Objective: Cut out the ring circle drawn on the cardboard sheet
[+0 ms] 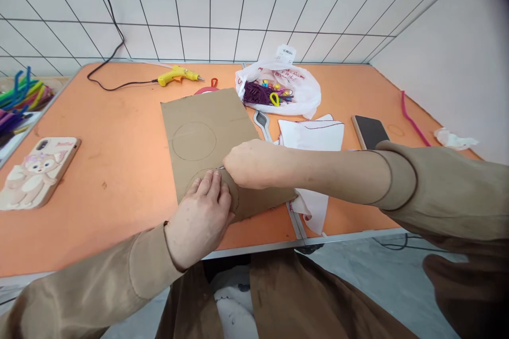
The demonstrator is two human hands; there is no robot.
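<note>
A brown cardboard sheet point(210, 111) lies on the orange table, with one full drawn circle toward its far side and a second circle nearer me. Across the near circle my left hand point(207, 212) rests flat, its fingers stretched out and pressing on the cardboard. My right hand point(250, 163) is closed, reaching in from the right, round a thin tool whose metallic tip point(220, 168) shows just beyond my left fingertips. The tip meets the drawn line of the near circle. The rest of the tool is hidden inside my fist, so its kind is unclear.
A yellow glue gun point(177, 75) lies behind the cardboard, its black cord running left. A white plastic bag point(306, 87) holds purple yarn and small colourful pieces. White cloth point(312, 135) and a dark-screened phone point(370, 132) lie right; a cartoon phone case point(37, 172) lies left.
</note>
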